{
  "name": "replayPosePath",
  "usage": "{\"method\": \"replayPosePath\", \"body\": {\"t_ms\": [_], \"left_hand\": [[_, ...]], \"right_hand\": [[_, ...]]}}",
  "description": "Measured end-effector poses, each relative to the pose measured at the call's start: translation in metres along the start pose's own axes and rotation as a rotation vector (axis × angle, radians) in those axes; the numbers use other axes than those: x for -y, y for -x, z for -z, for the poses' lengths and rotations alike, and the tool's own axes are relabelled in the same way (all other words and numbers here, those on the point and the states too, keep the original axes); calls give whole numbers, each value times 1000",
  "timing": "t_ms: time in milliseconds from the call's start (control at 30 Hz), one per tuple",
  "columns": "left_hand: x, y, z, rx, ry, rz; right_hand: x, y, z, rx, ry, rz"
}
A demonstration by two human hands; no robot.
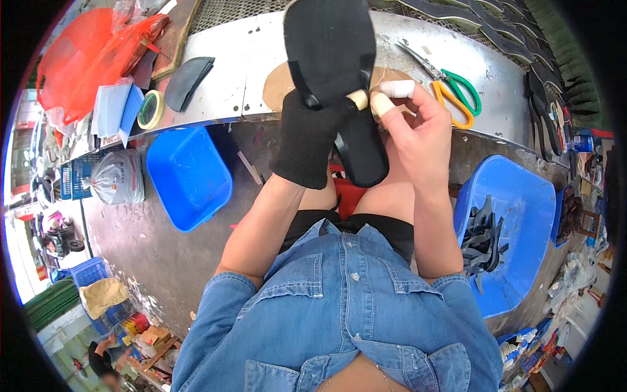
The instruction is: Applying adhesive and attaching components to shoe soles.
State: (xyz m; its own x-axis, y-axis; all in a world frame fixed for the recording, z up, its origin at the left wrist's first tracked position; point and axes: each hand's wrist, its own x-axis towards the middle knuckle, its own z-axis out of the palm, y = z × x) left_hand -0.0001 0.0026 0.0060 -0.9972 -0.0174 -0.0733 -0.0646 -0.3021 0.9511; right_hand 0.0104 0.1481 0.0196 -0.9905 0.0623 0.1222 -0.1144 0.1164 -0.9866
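A black shoe sole (332,46), its wide end away from me, is held up over the near edge of the metal bench. My left hand (313,134), in a black glove with one tip wrapped in cream tape, is closed around its narrow middle. Black strap-like pieces fold against the sole's left edge. My right hand (418,124) is bare, with tape on the thumb and a finger. Its thumb and fingers are pinched together at the sole's right edge; what they hold, if anything, is hidden. Behind the sole, a brown round patch (277,88) lies on the bench.
Scissors with green and orange handles (457,98) lie right on the bench (222,78). At left are a tape roll (151,110), dark cut pieces (189,83) and a red plastic bag (91,59). Blue tubs stand below, left (189,176) and right (516,222), the right one holding black pieces.
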Motion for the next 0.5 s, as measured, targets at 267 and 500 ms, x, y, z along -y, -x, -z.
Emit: {"method": "replayPosePath", "body": {"t_ms": [267, 500], "left_hand": [[0, 1, -4, 100, 153, 63], [-5, -5, -10, 61, 91, 73]], "right_hand": [[-1, 13, 10, -36, 111, 33], [5, 6, 13, -52, 7, 40]]}}
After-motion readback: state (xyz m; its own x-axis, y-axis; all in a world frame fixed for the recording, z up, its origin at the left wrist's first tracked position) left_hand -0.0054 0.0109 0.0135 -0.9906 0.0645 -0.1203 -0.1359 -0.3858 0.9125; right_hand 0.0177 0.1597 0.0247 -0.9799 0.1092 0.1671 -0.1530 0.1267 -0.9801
